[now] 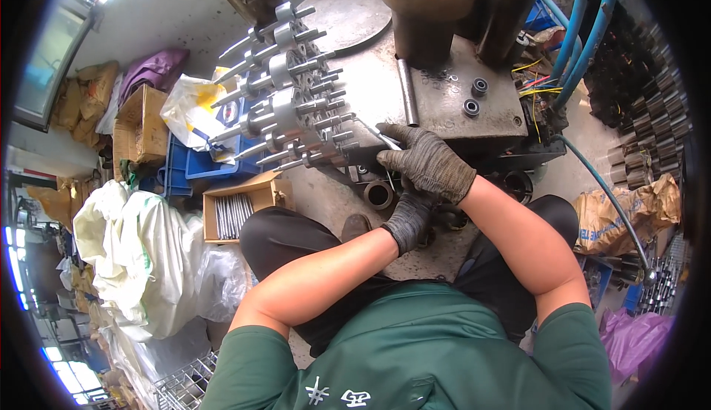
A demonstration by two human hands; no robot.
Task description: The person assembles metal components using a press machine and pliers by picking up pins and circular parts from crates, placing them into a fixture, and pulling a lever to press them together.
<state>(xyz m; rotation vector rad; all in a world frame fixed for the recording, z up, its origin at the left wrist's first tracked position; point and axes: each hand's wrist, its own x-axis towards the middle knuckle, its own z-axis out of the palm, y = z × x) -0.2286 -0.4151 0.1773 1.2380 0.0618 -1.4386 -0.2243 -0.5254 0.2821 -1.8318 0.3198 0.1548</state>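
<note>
Gloves cover both hands at the front edge of a steel bench point(452, 106). The right hand point(428, 162) lies on top, its fingers closed around a thin metal rod point(379, 136) whose tip points toward a rack of upright steel shafts point(289, 106) standing on the bench's left side. The left hand point(409, 217) sits just beneath the right one, fingers curled, but what they grip, if anything, is hidden. A short metal sleeve point(378, 194) lies just left of the left hand. Two small bearings point(475, 95) rest on the bench top behind the hands. An open cardboard box of steel pins point(235, 214) sits by the person's left knee.
</note>
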